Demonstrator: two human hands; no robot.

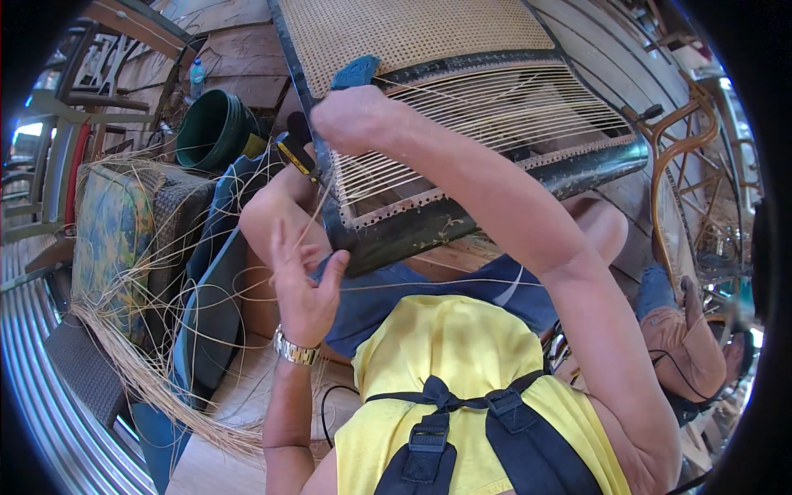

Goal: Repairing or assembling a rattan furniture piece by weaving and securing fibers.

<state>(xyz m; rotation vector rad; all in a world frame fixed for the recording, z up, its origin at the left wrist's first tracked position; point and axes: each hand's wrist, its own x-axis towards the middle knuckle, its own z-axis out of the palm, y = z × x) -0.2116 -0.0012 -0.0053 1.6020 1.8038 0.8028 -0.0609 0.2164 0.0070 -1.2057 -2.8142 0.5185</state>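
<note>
A black wooden chair frame (429, 235) lies across my lap. Its near panel is strung with parallel cane strands (462, 132) running through a row of edge holes. My right hand (351, 120) reaches across to the frame's left rail, closed, with its fingertips hidden beneath it. A blue cloth (355, 73) lies just beyond that hand. Near the frame's lower left corner is my left hand (301, 280), fingers stretched upward and thumb apart. One loose cane strand (318, 213) runs from the left rail down to its fingers; I see no grip on it.
Woven cane mesh (412, 29) fills the frame's far panel. At left are a dark green bucket (206, 132), a yellow-and-black tool (297, 157), a camouflage cushion (114, 239) and a tangled bundle of cane (153, 384). A curved wooden chair (668, 157) and another person's legs (672, 338) are on the right.
</note>
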